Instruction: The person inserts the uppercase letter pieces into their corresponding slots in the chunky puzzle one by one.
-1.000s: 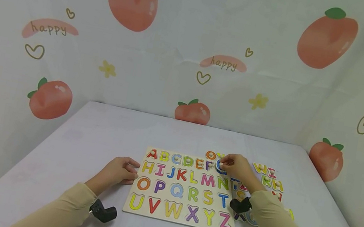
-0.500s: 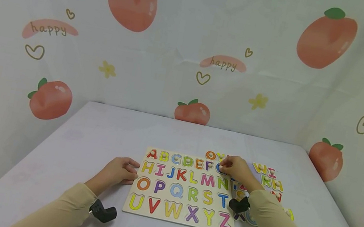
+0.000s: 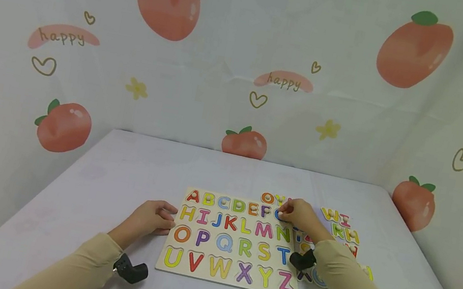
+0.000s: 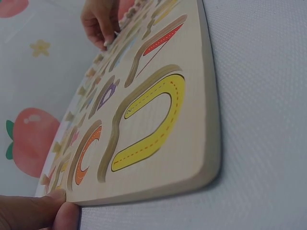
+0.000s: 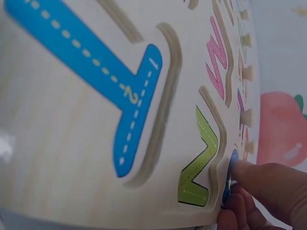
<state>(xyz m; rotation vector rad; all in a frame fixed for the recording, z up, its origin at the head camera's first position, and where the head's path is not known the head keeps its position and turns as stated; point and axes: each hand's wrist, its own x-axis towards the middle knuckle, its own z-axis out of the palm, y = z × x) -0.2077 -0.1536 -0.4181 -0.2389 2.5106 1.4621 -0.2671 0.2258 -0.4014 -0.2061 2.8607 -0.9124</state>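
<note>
The wooden alphabet puzzle board [image 3: 216, 231] lies flat in the middle of the table. My right hand [image 3: 302, 216] pinches the small knob of a blue letter piece [image 3: 277, 213] at the board's top right slot, beside the purple F [image 3: 265, 211]. In the right wrist view the blue piece [image 5: 230, 178] is seen edge-on between thumb and fingers, and its lower part is hidden. My left hand [image 3: 150, 217] rests at the board's left edge; the left wrist view shows fingertips [image 4: 58, 194] right at that edge.
Knobbed letters A [image 3: 193, 196] to F fill the top row; the lower rows show printed recesses. Loose letter pieces, among them W [image 3: 331, 214], R [image 3: 338, 230] and H [image 3: 353, 235], lie right of the board, partly under my right arm. An O [image 3: 267, 198] lies behind it.
The blue letter piece has come down and left into the top right slot, with my right hand shifting slightly. My left hand stays at the board's edge.
</note>
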